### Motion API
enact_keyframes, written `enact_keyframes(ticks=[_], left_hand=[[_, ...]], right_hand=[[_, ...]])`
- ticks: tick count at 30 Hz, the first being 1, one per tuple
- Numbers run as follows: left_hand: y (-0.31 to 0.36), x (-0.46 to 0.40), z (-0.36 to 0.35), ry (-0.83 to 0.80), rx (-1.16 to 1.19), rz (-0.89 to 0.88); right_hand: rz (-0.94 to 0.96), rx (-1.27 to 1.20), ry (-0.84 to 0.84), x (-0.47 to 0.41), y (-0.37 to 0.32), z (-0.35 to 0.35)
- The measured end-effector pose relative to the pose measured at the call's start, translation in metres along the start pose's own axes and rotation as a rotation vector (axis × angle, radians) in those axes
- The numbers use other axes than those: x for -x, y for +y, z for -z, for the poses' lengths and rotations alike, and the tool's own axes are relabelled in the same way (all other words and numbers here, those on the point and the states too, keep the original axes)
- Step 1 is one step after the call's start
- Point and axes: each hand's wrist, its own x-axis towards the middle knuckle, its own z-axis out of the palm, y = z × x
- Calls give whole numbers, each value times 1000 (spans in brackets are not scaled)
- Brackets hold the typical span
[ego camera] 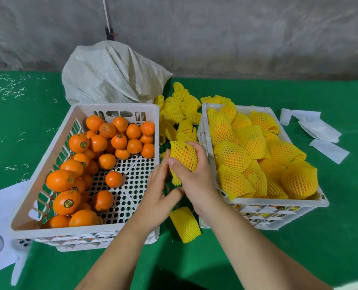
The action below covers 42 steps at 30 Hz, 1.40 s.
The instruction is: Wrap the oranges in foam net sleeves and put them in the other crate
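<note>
the right hand (192,174) grips a sleeved orange (182,155), fingers curled over its top and thumb on the near side, holding it up in the gap between the two crates, just beside the rim of the right crate (278,203); held there, it looks ready to be lifted over that rim, which by my reading is the step in hand. the left hand (159,197) rests below and beside it with fingers fairly straight and gripping nothing that i can see, its fingertips near the lower, loose end of the net, probably steadying or tugging the sleeve down. the left crate (115,229) sits on the left-hand side so bare fruit is within reach; the bare oranges (98,143) in it are piled against its far and left walls, and i count roughly thirty showing, with more likely hidden beneath, and a good part of the perforated floor bare. the right crate holds wrapped oranges (257,160) heaped to its rim, about fifteen visible on top. the empty foam sleeves (180,109) lie in a loose heap between and behind the crates, where either hand can reach them, perhaps fifteen, hard to separate; one more single sleeve (185,223) lies alone near the front. behind stands one white woven sack (111,74), and several white paper strips (318,130), about four, lie on the green table cover (299,258) to the right
</note>
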Motion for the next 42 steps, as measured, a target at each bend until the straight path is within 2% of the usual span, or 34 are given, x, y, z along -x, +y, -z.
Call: enact_keyframes(ticks=[3, 5, 8, 9, 11, 13, 15, 17, 20, 24, 28, 30, 32, 33, 35, 38, 42], left_hand=[[1, -1, 4, 47, 44, 56], [0, 0, 2, 54, 0, 44], [-1, 1, 0, 53, -71, 23], [0, 0, 0, 59, -96, 21], [3, -2, -2, 73, -122, 23], [4, -3, -4, 75, -129, 29], [5, -3, -4, 79, -137, 18], [5, -3, -4, 74, -137, 30], [5, -2, -2, 67, -120, 52], [5, -2, -4, 67, -130, 50], [5, -3, -4, 76, -81, 66], [5, -3, -4, 84, -57, 60], [4, -2, -4, 87, -29, 62], [4, -2, -4, 87, -18, 66], [4, -1, -3, 89, -27, 65], [4, -1, -3, 89, -58, 50], [4, -3, -3, 86, -77, 44]], right_hand=[[6, 81, 72, -3, -6, 24], [88, 172, 171, -8, -15, 58], [302, 640, 477, -15, -20, 132], [321, 798, 548, -16, -14, 157], [119, 1125, 507, -11, 1, 191], [-115, 1432, 322, -2, 24, 201], [-103, 1545, 222, -1, 34, 204], [-35, 1530, 240, -10, 25, 204], [105, 1400, 383, -24, 16, 202], [-30, 1504, 185, -35, 34, 187], [-92, 1430, 132, -48, 29, 187], [-119, 1280, 146, -56, 15, 187], [-49, 1131, 247, -67, -1, 181], [27, 1135, 280, -73, -7, 175], [103, 1254, 205, -86, -9, 162], [-64, 1462, -3, -102, 8, 148], [-146, 1499, -32, -114, 18, 143]])
